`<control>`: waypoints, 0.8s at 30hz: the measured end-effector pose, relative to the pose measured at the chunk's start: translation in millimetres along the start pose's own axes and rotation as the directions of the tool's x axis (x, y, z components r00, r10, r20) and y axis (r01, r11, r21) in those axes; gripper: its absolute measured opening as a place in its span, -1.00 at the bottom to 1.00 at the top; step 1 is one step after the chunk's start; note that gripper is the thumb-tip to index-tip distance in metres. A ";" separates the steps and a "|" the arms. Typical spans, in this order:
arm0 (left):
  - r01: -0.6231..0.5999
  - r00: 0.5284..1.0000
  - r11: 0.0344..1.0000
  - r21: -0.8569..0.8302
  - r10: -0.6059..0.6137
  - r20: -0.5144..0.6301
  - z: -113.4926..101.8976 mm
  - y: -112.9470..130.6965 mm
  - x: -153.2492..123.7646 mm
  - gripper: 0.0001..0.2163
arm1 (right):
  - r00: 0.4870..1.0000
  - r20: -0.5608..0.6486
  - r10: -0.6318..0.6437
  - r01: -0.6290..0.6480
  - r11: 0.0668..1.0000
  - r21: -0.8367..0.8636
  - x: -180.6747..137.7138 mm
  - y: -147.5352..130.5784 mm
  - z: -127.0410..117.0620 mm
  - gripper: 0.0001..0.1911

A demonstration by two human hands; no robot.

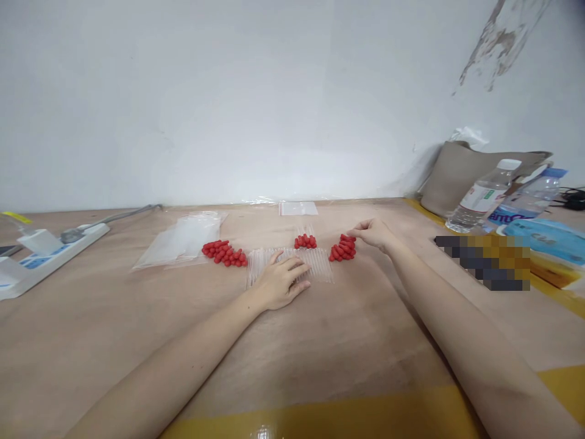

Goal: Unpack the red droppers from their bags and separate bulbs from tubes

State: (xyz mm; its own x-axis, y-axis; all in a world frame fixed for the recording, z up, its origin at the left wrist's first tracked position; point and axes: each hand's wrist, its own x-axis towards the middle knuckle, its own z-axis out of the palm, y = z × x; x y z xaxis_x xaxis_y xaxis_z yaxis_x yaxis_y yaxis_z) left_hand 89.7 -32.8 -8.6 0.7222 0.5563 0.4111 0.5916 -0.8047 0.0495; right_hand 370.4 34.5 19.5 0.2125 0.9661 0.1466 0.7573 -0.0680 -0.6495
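Observation:
My left hand (pixel 284 281) lies palm down with its fingers spread over a row of thin clear tubes (pixel 322 265). Several red rubber bulbs (pixel 305 241) sit just beyond that row, on the near ends of clear tubes pointing away from me. My right hand (pixel 372 233) pinches thumb and forefinger together at the upper edge of the right pile of red bulbs (pixel 343 250). A bulb appears to be at its fingertips, though the contact is partly hidden. Another pile of red bulbs (pixel 225 253) lies left of the tubes.
Clear plastic bags (pixel 183 238) lie at the left, near a white power strip (pixel 68 256). A white card (pixel 298 208) rests by the wall. At the right stand a water bottle (pixel 482 198), a second bottle (pixel 530 198), a grey bag (pixel 441 180) and a blue packet (pixel 543 239).

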 end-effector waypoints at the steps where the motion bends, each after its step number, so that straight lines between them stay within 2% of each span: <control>1: 0.004 1.000 1.000 -0.001 -0.004 -0.002 0.1 0.0 -0.3 -0.69 | 1.000 -0.007 0.001 -0.001 1.000 -0.005 0.0 -0.1 0.3 -0.72; 7: 0.034 0.999 0.999 0.027 -0.034 -0.015 0.4 0.4 -1.0 -0.66 | 0.999 -0.047 0.013 -0.016 0.998 -0.059 -0.8 -2.9 0.3 -0.76; 10: 0.054 0.998 0.998 0.039 -0.053 -0.030 0.6 0.8 -1.9 -0.66 | 0.997 -0.073 0.019 -0.026 0.994 -0.108 -4.4 -15.9 0.5 -0.76; 12: 0.070 0.997 0.997 0.042 -0.068 -0.037 0.8 0.9 -2.4 -0.66 | 0.997 -0.075 -0.014 -0.001 0.978 -0.207 -7.8 -31.2 4.8 -0.75; 16: 0.116 0.993 0.992 0.053 -0.113 -0.041 0.4 1.2 -2.6 -0.68 | 0.995 0.070 -0.072 0.095 0.904 -0.417 -10.9 -67.8 27.2 -0.71; 20: 0.120 0.992 0.990 0.068 -0.117 -0.043 -1.0 2.5 -2.6 -0.62 | 0.991 0.136 -0.017 0.076 0.893 -0.444 -3.5 -92.9 53.2 -0.69; 24: 0.120 0.992 0.990 0.076 -0.116 -0.057 -0.4 2.7 -3.0 -0.60 | 0.976 0.204 0.082 0.019 0.894 -0.448 9.0 -100.3 65.0 -0.75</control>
State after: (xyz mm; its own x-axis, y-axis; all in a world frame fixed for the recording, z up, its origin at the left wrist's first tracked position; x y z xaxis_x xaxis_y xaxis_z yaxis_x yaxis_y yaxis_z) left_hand 89.1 -36.8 -9.3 0.6272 0.6327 0.4542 0.6992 -0.7143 0.0295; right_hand 256.3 66.1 37.5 0.1434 0.9877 -0.0619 0.9576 -0.1543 -0.2435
